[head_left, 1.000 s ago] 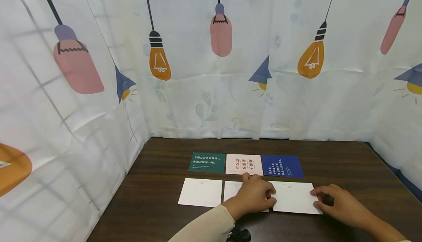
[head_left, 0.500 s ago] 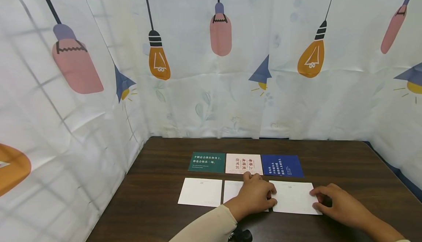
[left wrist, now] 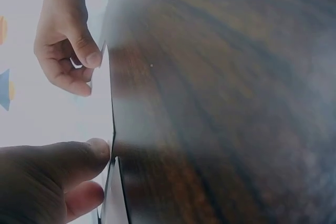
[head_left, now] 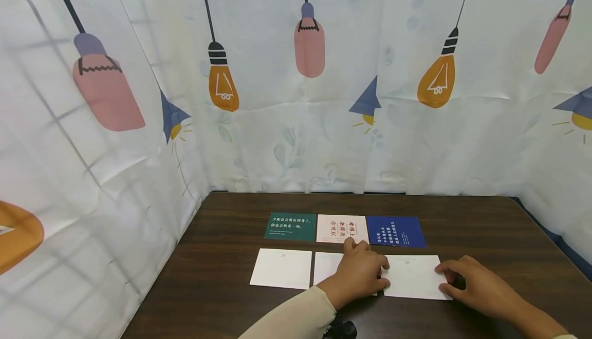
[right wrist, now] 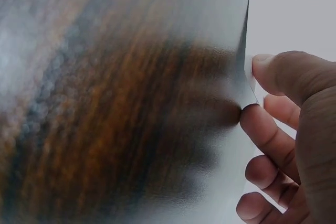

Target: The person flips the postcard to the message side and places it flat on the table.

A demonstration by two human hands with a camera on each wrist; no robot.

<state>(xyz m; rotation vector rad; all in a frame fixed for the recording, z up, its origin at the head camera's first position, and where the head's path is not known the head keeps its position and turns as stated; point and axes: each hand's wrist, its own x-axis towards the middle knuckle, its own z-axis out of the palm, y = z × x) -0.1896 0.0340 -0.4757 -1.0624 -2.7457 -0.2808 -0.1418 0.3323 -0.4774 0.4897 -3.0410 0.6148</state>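
In the head view, a white card [head_left: 411, 277] lies at the right end of the near row on the table. My left hand [head_left: 357, 272] holds its left edge between thumb and fingers, covering much of the middle white card [head_left: 326, 267]. The opposite edge is pinched by my right hand [head_left: 476, 282]. In the right wrist view, the right thumb [right wrist: 278, 72] lies over the card's edge with a fingertip below it. The left thumb [left wrist: 79, 158] meets the card's left end in the left wrist view. Another white card [head_left: 281, 268] lies at the row's left end.
Behind the white cards, a green card [head_left: 290, 227], a pink card [head_left: 334, 228] and a blue card [head_left: 395, 231] form a far row, all with printed text. A patterned curtain [head_left: 287, 144] hangs behind the dark wooden table [head_left: 208, 272].
My left hand has shifted slightly away from me and to the right, covering more of the held card's far left corner. My right hand looks nearly still, and the other cards stay put.
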